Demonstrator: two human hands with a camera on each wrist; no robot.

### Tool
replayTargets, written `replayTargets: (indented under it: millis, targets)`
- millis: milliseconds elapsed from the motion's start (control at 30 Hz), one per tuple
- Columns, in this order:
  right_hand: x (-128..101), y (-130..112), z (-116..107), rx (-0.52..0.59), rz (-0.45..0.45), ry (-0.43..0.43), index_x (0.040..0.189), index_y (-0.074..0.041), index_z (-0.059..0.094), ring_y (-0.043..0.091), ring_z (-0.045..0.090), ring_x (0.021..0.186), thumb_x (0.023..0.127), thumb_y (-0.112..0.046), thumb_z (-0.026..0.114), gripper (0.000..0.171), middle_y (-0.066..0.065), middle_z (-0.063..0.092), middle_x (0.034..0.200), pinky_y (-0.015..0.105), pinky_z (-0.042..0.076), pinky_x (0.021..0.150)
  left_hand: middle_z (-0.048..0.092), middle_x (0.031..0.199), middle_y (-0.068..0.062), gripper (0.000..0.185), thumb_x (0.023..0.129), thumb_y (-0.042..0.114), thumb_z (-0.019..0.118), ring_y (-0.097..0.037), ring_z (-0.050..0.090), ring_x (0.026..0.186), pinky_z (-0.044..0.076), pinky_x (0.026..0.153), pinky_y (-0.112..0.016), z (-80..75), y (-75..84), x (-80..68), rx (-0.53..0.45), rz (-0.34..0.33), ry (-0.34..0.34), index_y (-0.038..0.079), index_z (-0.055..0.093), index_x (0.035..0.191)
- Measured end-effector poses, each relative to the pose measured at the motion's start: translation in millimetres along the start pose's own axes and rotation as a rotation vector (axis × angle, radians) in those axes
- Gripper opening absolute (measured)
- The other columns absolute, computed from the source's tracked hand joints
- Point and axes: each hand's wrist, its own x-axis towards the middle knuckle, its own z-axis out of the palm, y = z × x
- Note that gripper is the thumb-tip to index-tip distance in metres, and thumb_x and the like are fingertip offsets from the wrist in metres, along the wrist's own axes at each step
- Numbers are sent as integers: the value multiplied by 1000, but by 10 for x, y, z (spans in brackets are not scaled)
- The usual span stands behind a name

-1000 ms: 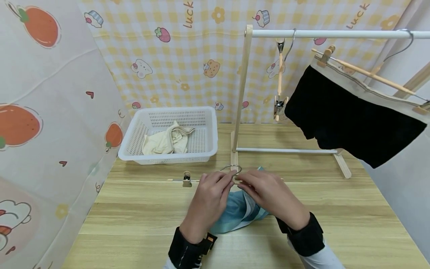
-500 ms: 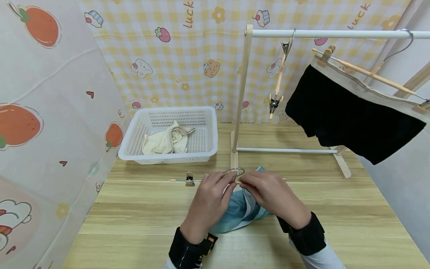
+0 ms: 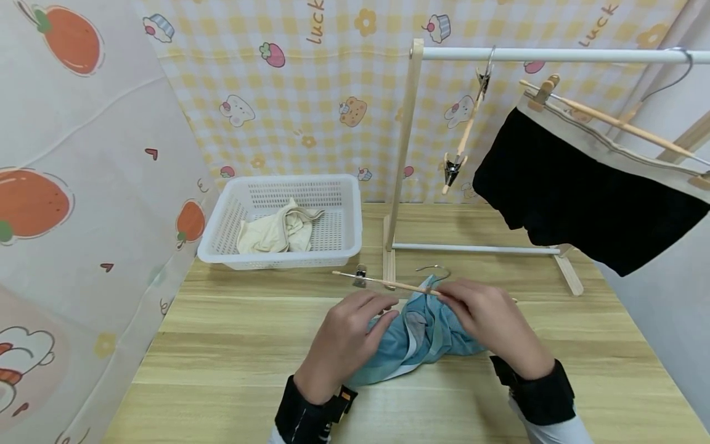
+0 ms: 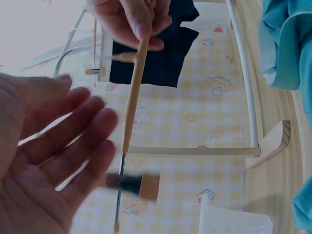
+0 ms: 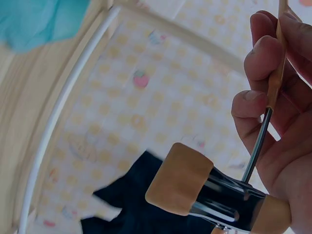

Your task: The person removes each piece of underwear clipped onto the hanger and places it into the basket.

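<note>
My right hand [image 3: 493, 320] pinches the wooden bar of a clip hanger [image 3: 399, 285] near its middle, close to the metal hook. In the right wrist view, its fingers curl round the hanger bar [image 5: 276, 83], and a black metal clip with wooden-coloured pads [image 5: 180, 178] sits beside the palm. My left hand [image 3: 349, 339] is off the bar, its fingers loosely bent. The left wrist view shows that hand [image 4: 53, 146] beside the bar, above another clip [image 4: 131, 185]. Beneath both hands a crumpled teal garment [image 3: 427, 333] lies on the table.
A white perforated basket [image 3: 355, 243] holding a cream garment [image 3: 272, 231] stands at the back left. Behind to the right rises a rack with a white rail [image 3: 560, 55]. Black shorts [image 3: 577, 185] hang there from a clip hanger, beside a bare clip hanger [image 3: 468, 126].
The left hand has let go of the hanger. The right hand has carried it to the right and the bar now slants. The bare hanger on the rack has swung a little.
</note>
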Motion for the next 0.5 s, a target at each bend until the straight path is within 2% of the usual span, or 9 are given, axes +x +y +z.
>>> replayTargets:
  millis: [133, 267, 400, 500]
  targets:
    - [-111, 118, -85, -25, 53, 13, 108, -12, 83, 10, 74, 79, 94, -6, 82, 15, 0, 83, 99, 32, 59, 63, 79, 110, -3, 20, 98, 19, 81, -16, 77, 104, 65, 88, -31, 49, -23, -34, 12, -69, -123, 10, 80, 116]
    - [-234, 215, -173, -43, 110, 27, 109, -14, 84, 3, 60, 69, 93, -5, 83, 18, 0, 82, 98, 25, 47, 57, 73, 132, -10, 43, 100, 27, 80, -23, 72, 122, 64, 96, -40, 174, -47, -53, 11, -183, -302, 10, 70, 139]
    - [-344, 286, -233, -61, 171, 41, 108, -15, 84, -2, 43, 62, 93, -8, 84, 18, -5, 76, 87, 21, 36, 52, 54, 161, -17, 71, 100, 39, 79, -34, 58, 144, 56, 110, -51, 407, -51, -74, 46, -265, -537, 15, 52, 160]
    - [-412, 324, -250, -66, 202, 50, 106, -14, 83, -3, 39, 61, 92, -8, 85, 15, -9, 69, 80, 21, 33, 50, 37, 173, -17, 84, 97, 44, 82, -38, 47, 153, 50, 116, -55, 603, -30, -108, 63, -302, -683, 23, 42, 168]
